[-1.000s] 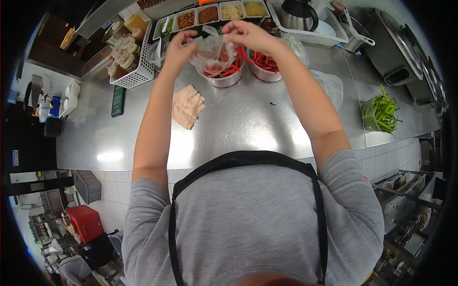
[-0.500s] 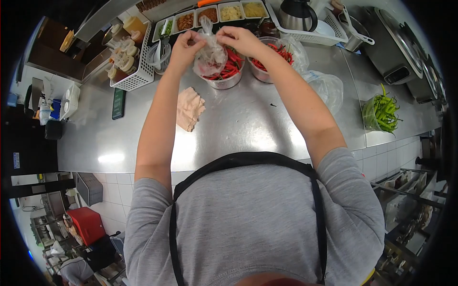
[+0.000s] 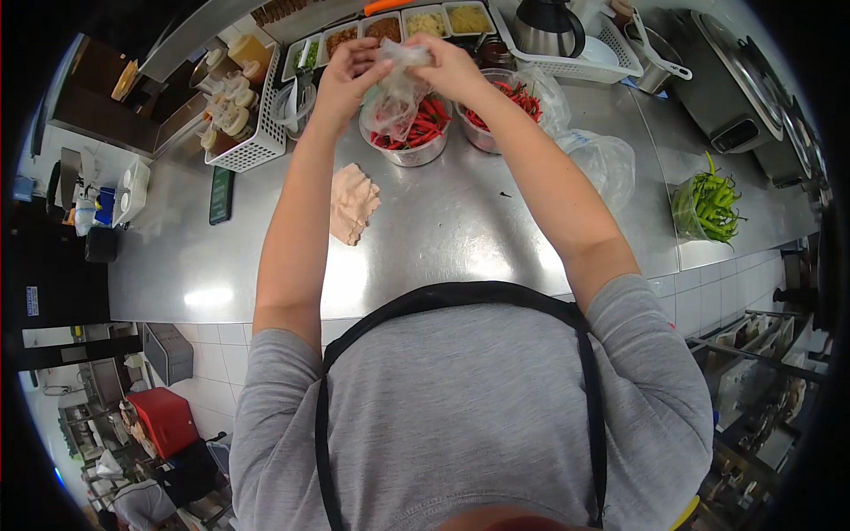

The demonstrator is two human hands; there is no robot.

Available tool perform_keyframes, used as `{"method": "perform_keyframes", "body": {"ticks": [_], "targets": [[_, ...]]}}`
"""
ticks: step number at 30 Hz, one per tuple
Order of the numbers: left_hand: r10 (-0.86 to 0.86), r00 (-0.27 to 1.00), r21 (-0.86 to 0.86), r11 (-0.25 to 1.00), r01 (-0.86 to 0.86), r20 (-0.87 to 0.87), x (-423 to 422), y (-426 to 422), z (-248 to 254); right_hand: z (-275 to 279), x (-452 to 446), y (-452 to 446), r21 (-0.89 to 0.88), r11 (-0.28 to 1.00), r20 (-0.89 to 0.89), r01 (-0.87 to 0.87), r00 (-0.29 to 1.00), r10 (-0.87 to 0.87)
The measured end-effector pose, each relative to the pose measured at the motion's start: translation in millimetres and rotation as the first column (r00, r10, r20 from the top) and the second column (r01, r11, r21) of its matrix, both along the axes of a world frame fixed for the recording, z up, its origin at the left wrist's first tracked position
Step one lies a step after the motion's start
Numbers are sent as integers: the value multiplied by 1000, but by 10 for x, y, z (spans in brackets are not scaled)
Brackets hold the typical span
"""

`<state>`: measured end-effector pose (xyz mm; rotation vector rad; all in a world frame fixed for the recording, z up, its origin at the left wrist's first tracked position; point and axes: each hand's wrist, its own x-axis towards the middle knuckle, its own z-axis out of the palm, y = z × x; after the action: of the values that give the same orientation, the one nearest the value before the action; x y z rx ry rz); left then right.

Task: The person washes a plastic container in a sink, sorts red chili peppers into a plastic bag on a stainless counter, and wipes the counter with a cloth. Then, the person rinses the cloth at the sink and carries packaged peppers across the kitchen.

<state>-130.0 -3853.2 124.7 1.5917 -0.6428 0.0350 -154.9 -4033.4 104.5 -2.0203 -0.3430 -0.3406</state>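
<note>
You've got the clear plastic bag (image 3: 397, 104) pinched near its bunched top, left hand (image 3: 356, 75) and right hand (image 3: 445, 67) both on it. It's right over the bowl (image 3: 418, 157) of red chillies (image 3: 431, 120), can't tell if touching, second bowl (image 3: 483, 139) just beside on the surface (image 3: 443, 226).

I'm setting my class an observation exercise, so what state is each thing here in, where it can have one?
Bag: bunched at the top
Left hand: fingers loosely curled, at the bag
Right hand: fingers on the bag's top
Left bowl: filled with red chilies
Right bowl: holding red chilies
Tub: heaped with green chilies
Cloth: crumpled
Phone: lying flat
Basket: holding bottles
Jug: upright
</note>
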Motion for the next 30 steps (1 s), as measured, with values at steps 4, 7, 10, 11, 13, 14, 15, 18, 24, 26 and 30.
{"method": "perform_keyframes", "body": {"ticks": [4,7,10,11,13,14,15,18,24,26,30], "targets": [[58,998,541,839,-68,36,260,362,-626,-241,41,-156,321,943,-217,86,976,-16],[127,911,687,618,-383,393,177,379,-809,-276,-69,-179,446,895,-208,11,974,92],[163,975,533,817,-219,151,193,354,-700,-331,-99,-250,449,892,-219,55,974,50],[161,975,532,818,-217,150,196,337,-641,-355,-103,-288,454,887,-216,79,976,23],[155,962,461,853,-246,226,177,318,-472,-363,-146,-362,358,925,-241,124,970,-37],[141,960,433,870,-237,244,132,289,-411,-364,-154,-373,256,952,-258,165,961,-97],[143,959,432,869,-241,246,98,264,-373,-368,-144,-366,256,953,-255,162,962,-95],[136,970,392,896,-206,199,16,211,-271,-404,-144,-333,137,975,-238,174,961,-138],[143,976,453,868,-204,167,70,207,-241,-355,-125,-325,-110,933,66,342,939,-336],[190,973,444,889,-113,-133,-8,184,-148,-332,-95,-317,20,973,-195,230,955,-222],[79,981,294,956,-24,-178,6,152,-241,-199,-237,-125,-48,998,38,39,999,-37]]}}
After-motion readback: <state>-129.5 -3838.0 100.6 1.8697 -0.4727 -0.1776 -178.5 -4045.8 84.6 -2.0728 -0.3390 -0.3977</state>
